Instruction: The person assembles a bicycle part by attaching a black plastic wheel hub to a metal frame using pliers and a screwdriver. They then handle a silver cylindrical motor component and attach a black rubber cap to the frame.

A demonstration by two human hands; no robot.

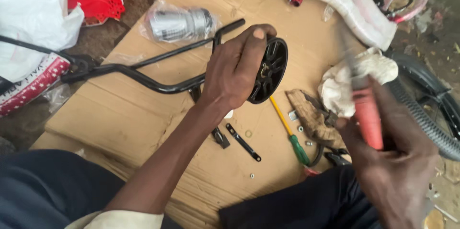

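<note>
Under left hand — black wheel, right hand gripping red-handled tool

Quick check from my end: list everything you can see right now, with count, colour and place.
small wheel: 1, black, centre, gripped by the left hand
bent bar: 1, black, on the cardboard, left of the wheel
cardboard: 1 sheet, brown, under everything
bagged cylinder: 1, silver, top centre
screwdriver: 1, yellow shaft, green handle, below the wheel
flat strip: 1, black, lower centre
rag: 1, white, right
left hand: on the wheel
right hand: gripping a red-handled tool, blurred
</note>
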